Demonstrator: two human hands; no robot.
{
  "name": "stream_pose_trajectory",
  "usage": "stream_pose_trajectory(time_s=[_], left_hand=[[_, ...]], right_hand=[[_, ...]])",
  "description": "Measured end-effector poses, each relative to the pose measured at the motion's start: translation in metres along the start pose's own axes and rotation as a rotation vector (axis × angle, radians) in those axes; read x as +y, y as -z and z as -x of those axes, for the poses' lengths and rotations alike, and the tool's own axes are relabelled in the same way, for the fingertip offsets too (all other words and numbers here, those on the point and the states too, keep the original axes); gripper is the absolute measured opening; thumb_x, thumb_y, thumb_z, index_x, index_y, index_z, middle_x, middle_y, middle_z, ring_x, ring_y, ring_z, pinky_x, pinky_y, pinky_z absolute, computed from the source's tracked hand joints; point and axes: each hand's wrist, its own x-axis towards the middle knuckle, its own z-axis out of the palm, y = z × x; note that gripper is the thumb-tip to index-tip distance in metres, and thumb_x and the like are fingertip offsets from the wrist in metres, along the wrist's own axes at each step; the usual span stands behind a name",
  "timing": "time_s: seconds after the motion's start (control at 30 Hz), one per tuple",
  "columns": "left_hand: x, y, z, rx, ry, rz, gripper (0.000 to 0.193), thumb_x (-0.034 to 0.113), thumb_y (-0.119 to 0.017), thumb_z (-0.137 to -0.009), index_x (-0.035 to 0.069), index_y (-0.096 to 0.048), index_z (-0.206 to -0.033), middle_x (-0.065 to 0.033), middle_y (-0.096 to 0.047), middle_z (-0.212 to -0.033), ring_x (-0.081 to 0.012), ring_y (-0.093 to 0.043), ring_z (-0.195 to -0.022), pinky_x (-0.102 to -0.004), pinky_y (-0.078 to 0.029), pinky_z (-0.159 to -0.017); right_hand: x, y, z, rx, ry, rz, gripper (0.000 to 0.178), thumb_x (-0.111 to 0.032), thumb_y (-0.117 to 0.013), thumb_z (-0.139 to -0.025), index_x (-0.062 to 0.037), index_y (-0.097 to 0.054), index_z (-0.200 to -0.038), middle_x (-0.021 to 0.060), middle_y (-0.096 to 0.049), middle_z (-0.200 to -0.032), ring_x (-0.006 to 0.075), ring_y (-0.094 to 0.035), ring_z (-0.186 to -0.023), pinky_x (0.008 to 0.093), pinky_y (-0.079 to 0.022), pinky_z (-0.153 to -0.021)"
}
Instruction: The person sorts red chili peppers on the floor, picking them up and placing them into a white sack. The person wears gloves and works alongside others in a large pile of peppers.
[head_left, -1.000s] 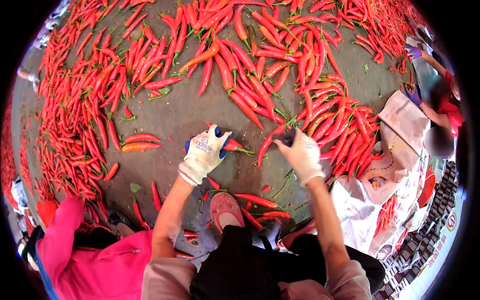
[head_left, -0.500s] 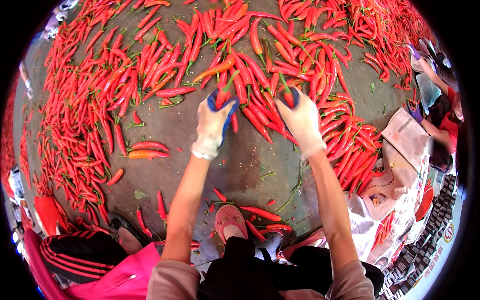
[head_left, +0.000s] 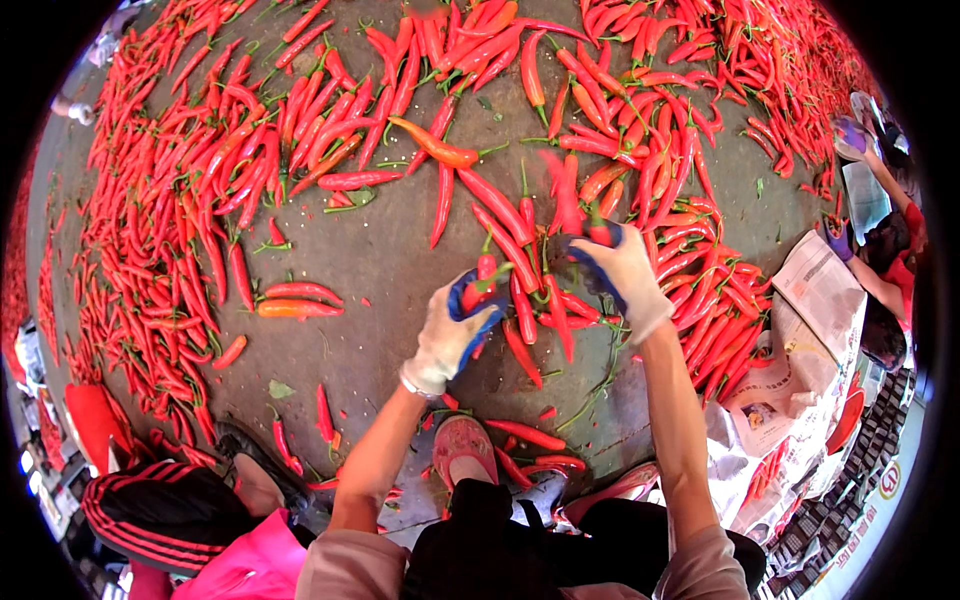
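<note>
My left hand [head_left: 446, 335], in a white work glove with blue palm and fingers, is closed around a red chili pepper [head_left: 486, 268] whose green stem points up. My right hand [head_left: 632, 278], gloved the same way, is closed on another red chili pepper [head_left: 600, 232], stem upward. A motion-blurred red chili [head_left: 566, 195] stands just beside its fingertips; whether the hand touches it I cannot tell. Between and beyond my hands lie loose red chilies [head_left: 505, 222] on the dark ground. An orange chili [head_left: 435, 143] lies a little farther off.
Heaps of red chilies spread along the left [head_left: 150, 260] and far right [head_left: 770, 70]. Newspaper [head_left: 818, 290] and white sheeting lie at the right, near another person's gloved hand [head_left: 838, 240]. A pink shoe [head_left: 464, 448] is close below; a person in striped trousers [head_left: 185, 510] sits at lower left.
Both hands have drawn nearer to me and slightly right, each with a chili in its fingers. The loose chilies between them have shifted and spread toward me.
</note>
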Motion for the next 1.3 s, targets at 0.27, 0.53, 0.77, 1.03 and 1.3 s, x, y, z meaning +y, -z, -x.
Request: stream_pose_trajectory(time_s=[0.27,0.53,0.77,1.03,1.3], left_hand=[[0.061,0.034,-0.030,0.382,-0.438,-0.688,0.038,0.010,-0.071,-0.074,0.003,-0.062,-0.110,-0.0154,-0.067,-0.098,-0.0246,-0.065,-0.086,-0.0340,-0.051,-0.078],[0.117,0.036,-0.103,0.277,-0.264,-1.645,0.045,0.025,-0.071,-0.074,0.013,-0.057,-0.116,-0.0117,-0.063,-0.103,-0.0324,-0.063,-0.093,-0.0415,-0.052,-0.078],[0.136,0.054,-0.076,0.384,-0.529,-1.574,0.047,0.025,-0.075,-0.070,0.014,-0.060,-0.113,-0.0108,-0.063,-0.102,-0.0316,-0.063,-0.091,-0.0407,-0.052,-0.077],[0.097,0.082,-0.010,0.067,-0.196,-0.029,0.024,0.008,-0.071,-0.077,-0.002,-0.064,-0.097,-0.0062,-0.068,-0.090,-0.0124,-0.063,-0.072,-0.0283,-0.050,-0.059],[0.006,0.098,0.007,-0.129,-0.024,0.515,0.038,0.016,-0.055,-0.087,-0.001,-0.052,-0.121,-0.0135,-0.066,-0.105,-0.0167,-0.062,-0.078,-0.0249,-0.047,-0.061]], right_hand=[[0.069,0.106,0.062,0.375,-0.007,-0.341,0.013,-0.013,-0.063,-0.085,-0.0015,-0.063,-0.092,0.0019,-0.058,-0.066,0.0105,-0.051,-0.049,0.0258,-0.041,-0.043],[0.030,0.058,0.059,0.417,0.205,0.335,0.043,-0.024,-0.075,-0.072,0.0008,-0.064,-0.105,0.0136,-0.068,-0.078,0.0229,-0.065,-0.068,0.0350,-0.051,-0.067],[-0.038,-0.064,-0.008,0.115,0.360,0.750,0.053,-0.040,-0.072,-0.071,-0.0003,-0.061,-0.105,0.0213,-0.065,-0.094,0.0373,-0.062,-0.092,0.0442,-0.049,-0.081],[-0.014,-0.037,-0.024,0.088,0.121,0.439,0.045,-0.036,-0.078,-0.068,0.0010,-0.063,-0.090,0.0176,-0.066,-0.086,0.0283,-0.066,-0.078,0.0379,-0.052,-0.070],[0.068,0.117,0.052,0.215,-0.002,-0.322,0.016,-0.014,-0.062,-0.085,0.0004,-0.065,-0.092,0.0015,-0.053,-0.062,0.0105,-0.048,-0.049,0.0258,-0.038,-0.042]])
